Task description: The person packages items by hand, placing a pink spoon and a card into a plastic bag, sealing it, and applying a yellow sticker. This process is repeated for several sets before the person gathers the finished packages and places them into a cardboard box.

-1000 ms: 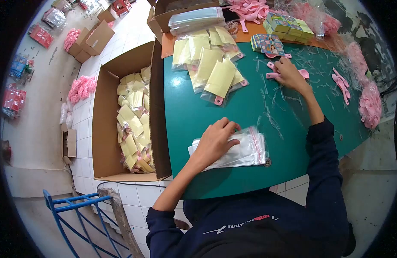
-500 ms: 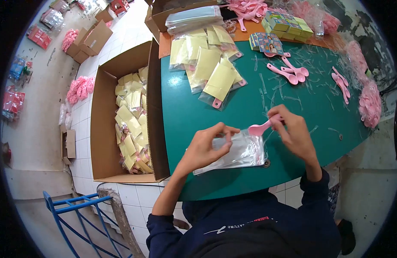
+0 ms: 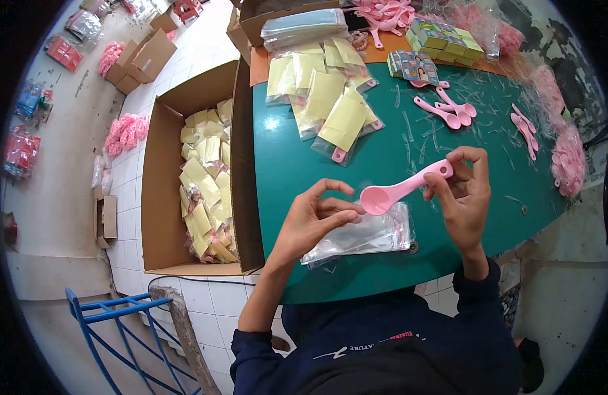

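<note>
My right hand (image 3: 467, 191) pinches a pink plastic measuring spoon (image 3: 403, 189) by the end of its handle, its bowl pointing left. Beside that bowl is my left hand (image 3: 322, 214), index finger arched and the thumb close to another fingertip. Whether thin clear film is between those fingertips is hard to make out. Below the spoon, a stack of clear plastic bags (image 3: 363, 234) lies on the green table (image 3: 304, 187). Several more pink spoons (image 3: 445, 115) rest farther back, near a stack of printed cards (image 3: 413, 66).
Filled bags with yellow cards (image 3: 324, 99) are piled at the table's back left. A large cardboard box (image 3: 245, 171) of similar packets stands left of the table. Plastic strips (image 3: 432, 141) litter the tabletop. A blue metal frame (image 3: 113, 306) is at lower left.
The spoon has come up nearer the camera, its handle end now uncovered in my right fingertips. My left hand has shifted slightly and its fingers have changed shape beside the bowl.
</note>
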Available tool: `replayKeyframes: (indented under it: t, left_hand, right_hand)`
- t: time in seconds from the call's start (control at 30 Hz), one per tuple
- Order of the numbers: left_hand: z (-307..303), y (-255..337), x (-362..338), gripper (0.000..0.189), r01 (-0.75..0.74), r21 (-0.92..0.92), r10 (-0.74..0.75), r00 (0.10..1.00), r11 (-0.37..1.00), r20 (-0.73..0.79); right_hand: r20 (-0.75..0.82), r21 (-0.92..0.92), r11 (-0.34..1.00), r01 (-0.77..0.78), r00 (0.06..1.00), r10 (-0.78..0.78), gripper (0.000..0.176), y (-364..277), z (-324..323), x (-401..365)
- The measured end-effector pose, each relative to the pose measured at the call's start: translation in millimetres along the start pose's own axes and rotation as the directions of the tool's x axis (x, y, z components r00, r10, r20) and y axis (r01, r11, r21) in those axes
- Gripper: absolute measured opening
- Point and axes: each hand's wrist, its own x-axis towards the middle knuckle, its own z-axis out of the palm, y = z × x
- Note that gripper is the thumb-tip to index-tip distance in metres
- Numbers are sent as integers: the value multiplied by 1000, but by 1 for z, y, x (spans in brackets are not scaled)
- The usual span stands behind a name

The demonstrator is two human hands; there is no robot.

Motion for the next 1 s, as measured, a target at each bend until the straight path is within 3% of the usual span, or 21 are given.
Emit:
replayKeyframes:
  t: [0.13,0.23,0.3,0.33,0.43,0.53,0.6,0.7,0.73,0.77,0.8,0.83,0.93,1.0]
  left_hand:
    - [6,3,-1,34,17,-48,-15,999,999,38]
    - [13,12,0,35,-28,-98,36,996,995,80]
    - [16,15,3,37,-70,-103,82,990,992,114]
    - [17,11,7,35,-204,2,203,975,979,86]
    - [1,20,14,29,-116,227,87,987,967,137]
    - [-1,34,16,31,-138,118,122,983,983,134]
    - [-3,38,19,33,-256,83,246,963,963,110]
    - [-8,37,20,36,-407,32,404,912,913,68]
    - [-11,31,20,39,-443,-24,444,893,896,76]
    - [-12,31,17,40,-441,-42,442,894,897,67]
    - [-13,31,13,40,-441,-60,444,894,896,55]
    - [-15,32,10,40,-444,-76,448,893,893,40]
    - [-22,36,5,45,-345,-34,346,938,938,24]
    - [-23,35,6,46,-282,-28,282,959,959,2]
  right_hand:
    - [110,-74,996,41,993,-33,33,0,4,2]
    - [242,-109,981,160,962,-130,31,4,9,6]
    - [238,-101,967,233,950,-204,29,6,13,12]
    - [235,-98,957,272,941,-243,29,6,13,16]
    - [279,-175,947,270,936,-215,26,0,10,24]
    - [630,-88,776,625,639,-443,26,-14,14,58]
    - [659,81,824,561,590,-466,30,-2,14,84]
    - [442,-180,874,452,831,-338,36,51,-15,175]
    - [179,-586,780,221,974,-141,27,73,-33,207]
    - [41,-786,604,129,987,-158,28,108,-56,234]
    - [21,-879,471,78,992,-124,28,148,-83,253]
    - [-1,-945,325,30,995,-97,29,172,-99,265]
    - [-110,-943,314,-112,994,25,39,168,-98,249]
    - [-107,-858,504,-99,994,13,38,173,-102,254]
